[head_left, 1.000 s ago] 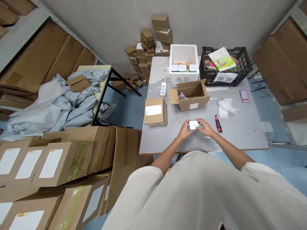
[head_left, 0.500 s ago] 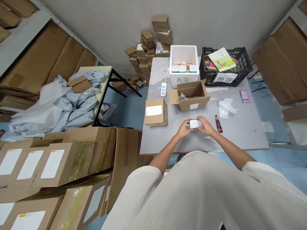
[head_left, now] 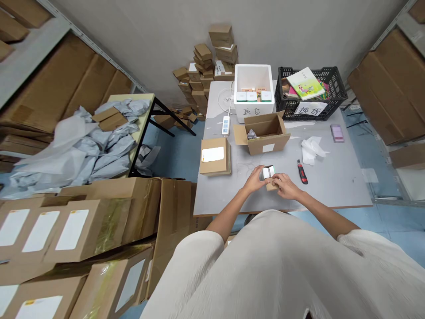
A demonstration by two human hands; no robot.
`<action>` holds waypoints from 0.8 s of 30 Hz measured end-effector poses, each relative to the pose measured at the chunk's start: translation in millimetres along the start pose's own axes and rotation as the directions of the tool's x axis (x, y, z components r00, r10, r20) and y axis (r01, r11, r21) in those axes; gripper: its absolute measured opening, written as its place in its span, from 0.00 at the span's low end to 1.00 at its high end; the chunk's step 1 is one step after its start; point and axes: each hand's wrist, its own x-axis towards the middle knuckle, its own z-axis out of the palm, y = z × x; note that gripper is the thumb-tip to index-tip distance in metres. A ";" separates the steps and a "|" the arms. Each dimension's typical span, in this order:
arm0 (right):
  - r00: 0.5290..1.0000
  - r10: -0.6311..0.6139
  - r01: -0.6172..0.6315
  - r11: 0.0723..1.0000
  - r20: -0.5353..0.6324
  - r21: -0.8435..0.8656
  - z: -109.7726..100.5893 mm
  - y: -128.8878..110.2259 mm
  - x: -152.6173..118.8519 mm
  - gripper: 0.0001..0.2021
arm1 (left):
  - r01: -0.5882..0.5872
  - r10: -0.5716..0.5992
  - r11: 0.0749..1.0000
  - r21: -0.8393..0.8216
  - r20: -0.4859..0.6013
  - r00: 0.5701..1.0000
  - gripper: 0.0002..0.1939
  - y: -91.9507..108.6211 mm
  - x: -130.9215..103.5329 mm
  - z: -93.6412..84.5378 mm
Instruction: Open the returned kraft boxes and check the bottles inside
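Observation:
Over the front part of the grey table, my left hand [head_left: 255, 180] is closed around the left side of a small white box [head_left: 268, 171]. The box's top end looks parted, with a green edge at its right corner. A brown cardboard piece [head_left: 272, 184] sits against the box's near side; whether it is joined to the box I cannot tell. My right hand [head_left: 286, 186] has its fingers bent onto this brown piece and the box's right edge. Just beyond both hands stands an open carton [head_left: 269, 144] with crumpled grey material inside.
A closed carton [head_left: 215, 166] lies left, a red-black utility knife [head_left: 302, 172] and crumpled white paper [head_left: 312, 149] right. Behind are a power strip [head_left: 226, 126], a white foam box [head_left: 254, 113] holding small boxes, and a black crate [head_left: 314, 116] with books. Large cartons [head_left: 109, 221] flank my left.
The small box has turned in my hands, and its brown cardboard part and parted top now show. My right hand has moved nearer to me, onto the brown part.

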 end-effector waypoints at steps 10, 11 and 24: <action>0.989 0.148 -0.145 0.971 -0.003 0.191 -23.2 20.0 34.9 0.23 | -0.101 0.091 0.978 0.185 0.060 0.994 0.35 11.4 5.7 -9.0; 0.986 0.165 -0.160 0.974 -0.019 0.159 -23.7 21.5 39.5 0.22 | -0.096 0.085 0.976 0.193 0.067 0.994 0.34 12.2 5.8 -8.8; 0.968 0.246 -0.248 0.968 0.047 0.040 -17.3 24.3 73.2 0.19 | -0.003 -0.009 0.975 0.220 0.053 0.999 0.32 24.1 9.4 -13.2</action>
